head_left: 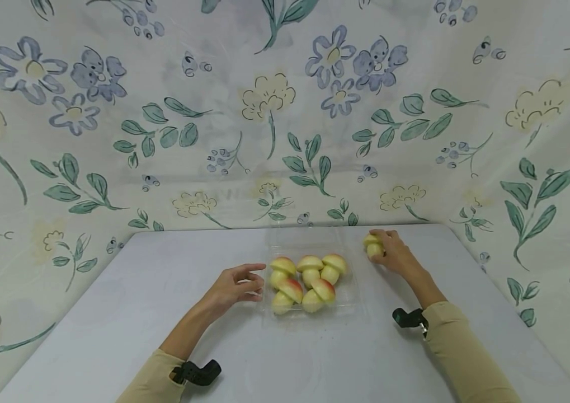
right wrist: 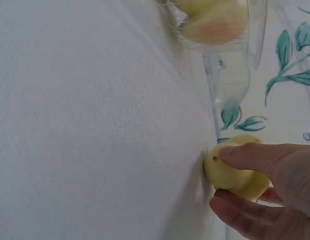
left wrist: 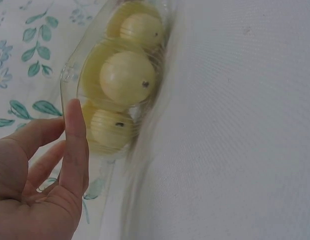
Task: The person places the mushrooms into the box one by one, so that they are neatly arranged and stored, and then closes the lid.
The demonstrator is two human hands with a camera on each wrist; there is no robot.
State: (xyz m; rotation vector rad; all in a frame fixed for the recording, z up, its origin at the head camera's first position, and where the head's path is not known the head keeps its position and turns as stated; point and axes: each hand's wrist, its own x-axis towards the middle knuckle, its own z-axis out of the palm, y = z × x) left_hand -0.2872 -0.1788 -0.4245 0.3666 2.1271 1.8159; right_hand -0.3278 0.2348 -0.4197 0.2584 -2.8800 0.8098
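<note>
My right hand pinches a yellow mushroom between thumb and fingers, at the table's far right. In the right wrist view, the thumb lies over its rounded stem, which sits right at the tabletop. A clear plastic container stands in the middle, with several yellow mushrooms in it, some with reddish caps. My left hand is at the container's left side, fingers loosely bent. In the left wrist view, its fingertips are right at the clear rim, and the rounded stems show through the wall.
The container's clear lid lies folded back behind it. A white table spreads under everything, and a floral cloth hangs behind its far edge. Black wrist cameras sit on both sleeves.
</note>
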